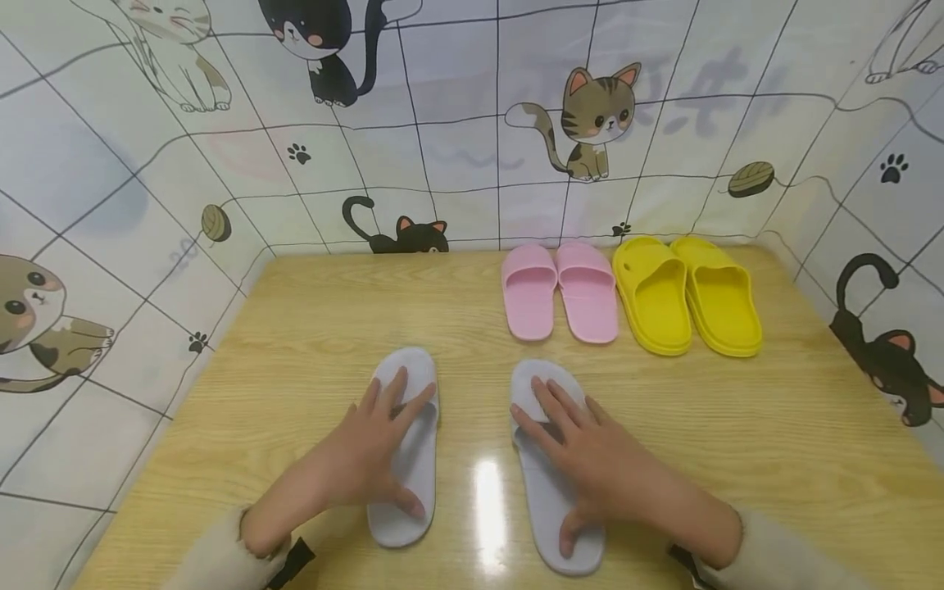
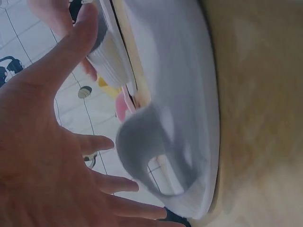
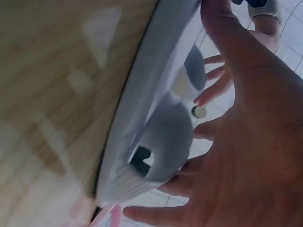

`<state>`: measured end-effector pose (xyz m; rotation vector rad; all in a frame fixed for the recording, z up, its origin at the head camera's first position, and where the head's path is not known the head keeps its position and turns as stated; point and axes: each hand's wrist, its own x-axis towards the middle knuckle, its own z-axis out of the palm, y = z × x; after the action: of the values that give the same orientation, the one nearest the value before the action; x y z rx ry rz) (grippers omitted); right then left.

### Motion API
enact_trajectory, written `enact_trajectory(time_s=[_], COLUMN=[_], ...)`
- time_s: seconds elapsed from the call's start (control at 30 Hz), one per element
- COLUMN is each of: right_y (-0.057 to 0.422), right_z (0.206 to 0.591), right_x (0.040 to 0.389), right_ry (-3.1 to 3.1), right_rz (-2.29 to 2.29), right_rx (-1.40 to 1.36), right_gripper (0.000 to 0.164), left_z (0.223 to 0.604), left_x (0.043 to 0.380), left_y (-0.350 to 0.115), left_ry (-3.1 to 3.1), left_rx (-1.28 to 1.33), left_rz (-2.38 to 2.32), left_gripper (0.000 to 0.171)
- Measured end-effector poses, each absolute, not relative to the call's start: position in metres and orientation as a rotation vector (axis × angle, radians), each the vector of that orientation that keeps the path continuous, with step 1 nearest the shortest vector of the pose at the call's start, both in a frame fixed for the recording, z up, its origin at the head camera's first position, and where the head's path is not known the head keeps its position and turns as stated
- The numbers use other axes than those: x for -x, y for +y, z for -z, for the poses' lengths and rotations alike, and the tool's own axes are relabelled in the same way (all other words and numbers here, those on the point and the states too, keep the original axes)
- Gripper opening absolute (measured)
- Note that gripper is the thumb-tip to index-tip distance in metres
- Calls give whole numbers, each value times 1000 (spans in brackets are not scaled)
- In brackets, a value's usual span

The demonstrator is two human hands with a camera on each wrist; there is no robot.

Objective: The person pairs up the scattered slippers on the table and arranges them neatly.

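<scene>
Two pale grey-white slippers lie apart on the wooden tabletop, toes pointing away: a left slipper (image 1: 416, 459) and a right slipper (image 1: 542, 483). Over the left one spreads my left hand (image 1: 369, 455), fingers fanned across the toe strap and thumb toward the heel. My right hand (image 1: 597, 463) hovers or rests over the other slipper in much the same way. In the left wrist view, straight fingers (image 2: 113, 182) reach beside the slipper's strap (image 2: 139, 137). The right wrist view has extended fingers next to the strap (image 3: 173, 142); whether they touch is hard to tell.
Toward the back right stand pink slippers (image 1: 529, 319) and, right of them, yellow slippers (image 1: 664, 328), close side by side. Behind and at both sides, a white cat-patterned covering (image 1: 457, 164) borders the wooden tabletop (image 1: 324, 319). A light reflection shines between my hands.
</scene>
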<state>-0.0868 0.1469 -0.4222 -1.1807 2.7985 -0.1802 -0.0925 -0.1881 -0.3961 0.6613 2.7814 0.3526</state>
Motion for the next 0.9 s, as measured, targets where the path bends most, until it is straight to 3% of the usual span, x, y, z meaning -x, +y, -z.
enact_trajectory(time_s=[0.5,0.9], right_y=[139,134], right_z=[419,415], right_x=[68,76], right_ry=[2824,2741], right_rz=[96,45], right_rx=[1277,1268], right_gripper=[161,157], left_z=[413,407], left_x=[73,72], left_y=[-185,-179], left_ry=[2804,2798], left_rx=[-680,-650], left_rz=[-357,-292], left_gripper=[164,166])
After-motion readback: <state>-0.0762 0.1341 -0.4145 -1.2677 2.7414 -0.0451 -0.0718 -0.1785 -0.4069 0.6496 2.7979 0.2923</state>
